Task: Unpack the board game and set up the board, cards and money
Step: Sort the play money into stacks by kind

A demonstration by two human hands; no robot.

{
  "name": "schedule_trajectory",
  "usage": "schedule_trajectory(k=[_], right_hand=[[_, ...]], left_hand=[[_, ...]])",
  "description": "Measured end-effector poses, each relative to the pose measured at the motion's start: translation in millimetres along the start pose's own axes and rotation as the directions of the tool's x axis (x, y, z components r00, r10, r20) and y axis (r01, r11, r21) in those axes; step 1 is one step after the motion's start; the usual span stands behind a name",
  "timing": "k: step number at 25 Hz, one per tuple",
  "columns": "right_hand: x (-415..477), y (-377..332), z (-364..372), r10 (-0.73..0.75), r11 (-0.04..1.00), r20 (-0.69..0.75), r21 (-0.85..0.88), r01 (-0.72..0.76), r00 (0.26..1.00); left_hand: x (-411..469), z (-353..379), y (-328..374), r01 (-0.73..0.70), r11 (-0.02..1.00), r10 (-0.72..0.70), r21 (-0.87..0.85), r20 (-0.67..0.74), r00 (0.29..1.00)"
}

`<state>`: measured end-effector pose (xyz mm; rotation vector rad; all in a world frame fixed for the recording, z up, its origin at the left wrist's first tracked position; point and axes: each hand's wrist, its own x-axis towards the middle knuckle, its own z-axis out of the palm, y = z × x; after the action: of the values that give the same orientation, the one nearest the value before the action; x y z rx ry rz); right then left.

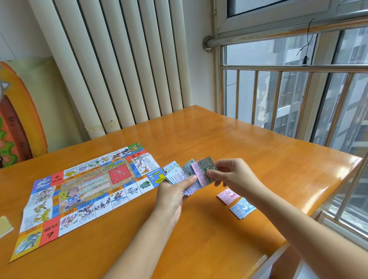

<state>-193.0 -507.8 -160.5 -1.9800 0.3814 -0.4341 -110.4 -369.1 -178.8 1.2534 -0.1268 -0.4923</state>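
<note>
The board [89, 189] lay unfolded on the tabletop [222, 137]. The left hand [175, 192] gripped a fan of notes [186, 176]; the right hand [230, 176] pinched its top note. A pink pile [227, 195] and a blue pile [242, 207] lay beside. Money looked part-sorted, with cards yet to come.

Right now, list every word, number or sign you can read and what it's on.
"?": red square at the board's near corner.
"起点" and "2000": blue corner square.
Banknotes held by the left hand and right hand: print too blurred.
Other board squares, pink pile, blue pile: too small to read.
</note>
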Motion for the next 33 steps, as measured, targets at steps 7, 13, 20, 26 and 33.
schedule_trajectory(k=[7,13,20,26,33], right_hand=[[0.6,-1.7,2.8,-0.014,1.0,-0.093,0.015,0.016,0.996],[7.1,-4.4,-11.4,0.029,0.997,-0.209,0.079,-0.013,0.977],[11.4,-9.4,-22.1,0.046,0.997,-0.145,0.061,-0.038,0.988],[8.1,-1.7,-11.0,0.013,0.998,0.006,-0.067,-0.013,1.0],[5.1,-5.4,-6.4,-0.007,0.999,0.013,-0.049,0.008,1.0]], left_hand=[[-2.6,1.7,1.0,0.021,0.999,-0.021,-0.046,0.009,1.0],[-2.6,-0.1,5.0,0.163,0.974,-0.141,-0.157,0.142,0.98],[-3.9,-2.2,5.9,0.218,0.96,-0.173,-0.176,0.241,0.955],[-8.7,1.0,6.4,0.198,0.967,-0.149,-0.158,0.277,0.949],[-1.8,-0.7,1.3,0.07,0.993,-0.065,-0.095,0.054,0.996]])
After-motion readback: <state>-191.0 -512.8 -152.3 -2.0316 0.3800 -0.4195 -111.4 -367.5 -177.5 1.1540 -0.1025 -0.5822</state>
